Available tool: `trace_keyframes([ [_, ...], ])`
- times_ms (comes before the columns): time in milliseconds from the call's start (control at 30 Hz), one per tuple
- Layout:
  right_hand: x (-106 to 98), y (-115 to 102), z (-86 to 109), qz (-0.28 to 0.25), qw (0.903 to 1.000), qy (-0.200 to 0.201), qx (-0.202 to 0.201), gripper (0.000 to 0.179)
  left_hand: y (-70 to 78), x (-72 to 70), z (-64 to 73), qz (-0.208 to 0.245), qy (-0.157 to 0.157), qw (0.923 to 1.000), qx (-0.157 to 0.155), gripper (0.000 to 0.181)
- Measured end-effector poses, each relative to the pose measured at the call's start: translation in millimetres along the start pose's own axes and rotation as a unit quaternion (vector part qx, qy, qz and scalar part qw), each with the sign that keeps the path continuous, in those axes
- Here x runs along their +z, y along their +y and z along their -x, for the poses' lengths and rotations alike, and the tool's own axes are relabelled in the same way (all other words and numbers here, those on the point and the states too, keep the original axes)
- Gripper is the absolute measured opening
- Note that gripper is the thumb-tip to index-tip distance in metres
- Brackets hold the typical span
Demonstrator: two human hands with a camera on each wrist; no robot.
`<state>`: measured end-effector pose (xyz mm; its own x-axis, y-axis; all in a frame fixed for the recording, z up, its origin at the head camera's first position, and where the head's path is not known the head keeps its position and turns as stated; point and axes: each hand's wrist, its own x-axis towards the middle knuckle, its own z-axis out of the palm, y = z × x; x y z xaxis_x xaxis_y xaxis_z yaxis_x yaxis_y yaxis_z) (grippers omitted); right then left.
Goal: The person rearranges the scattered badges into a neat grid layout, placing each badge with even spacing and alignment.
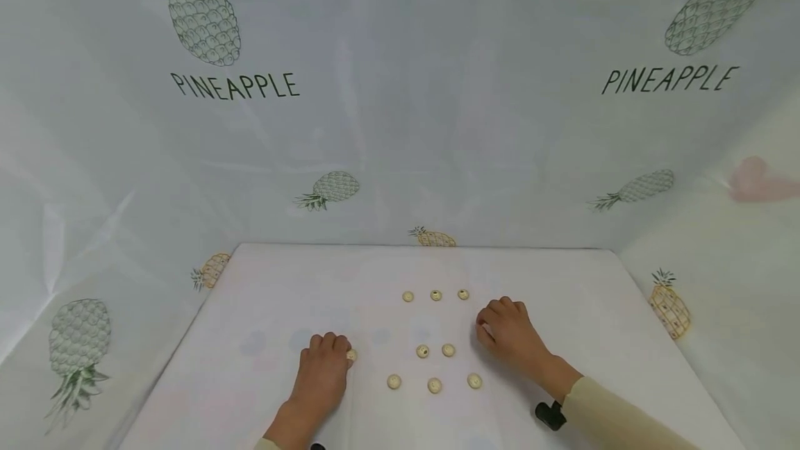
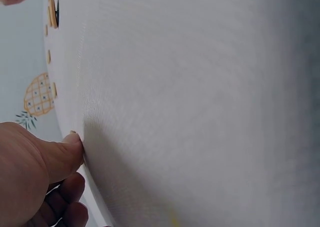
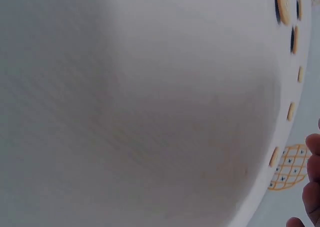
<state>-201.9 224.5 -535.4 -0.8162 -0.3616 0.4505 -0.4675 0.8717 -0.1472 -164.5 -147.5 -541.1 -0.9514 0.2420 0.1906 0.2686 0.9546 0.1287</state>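
My left hand [image 1: 320, 373] rests low over the left part of the white table, with one small round wooden disc [image 1: 352, 355] between its thumb and forefinger. In the left wrist view the thumb [image 2: 65, 157] comes down to the tabletop, and that disc is hidden. To the right, my right hand [image 1: 514, 339] hovers by the table with loosely curled fingers and holds nothing visible. Between the hands lie more pale discs with faint dark marks: a back row of three [image 1: 435, 295], a middle pair [image 1: 422, 351] and a front row of three [image 1: 434, 385].
The white tabletop [image 1: 300, 276] ends at a straight back edge. Behind and beside it hangs a pale sheet [image 1: 400, 123] printed with pineapples. A black wrist camera [image 1: 551, 415] sits under the right sleeve [image 1: 606, 412].
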Motion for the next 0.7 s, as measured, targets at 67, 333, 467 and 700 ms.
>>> trace_keyframes([
  [67, 2.5, -5.1, 2.5, -0.005, 0.9997, -0.023, -0.002, 0.008, -1.3, -1.5, 0.1, 0.000, 0.001, 1.0000, -0.001, 0.028],
  [333, 11.9, -29.6, 1.6, -0.020, 0.9955, -0.088, -0.031, 0.017, -1.9, -0.7, 0.2, 0.004, 0.016, 0.9999, 0.005, 0.028],
  [467, 14.2, -40.9, -3.8, -0.006, 0.9940, -0.101, -0.041, 0.029, -0.7, 0.3, 0.2, 0.001, 0.016, 0.9999, 0.002, 0.026],
  [700, 12.4, -39.8, -3.9, -0.012, 0.9882, -0.146, -0.045, 0.011, 2.8, 1.0, 0.8, -0.001, 0.022, 0.9998, 0.003, 0.026],
])
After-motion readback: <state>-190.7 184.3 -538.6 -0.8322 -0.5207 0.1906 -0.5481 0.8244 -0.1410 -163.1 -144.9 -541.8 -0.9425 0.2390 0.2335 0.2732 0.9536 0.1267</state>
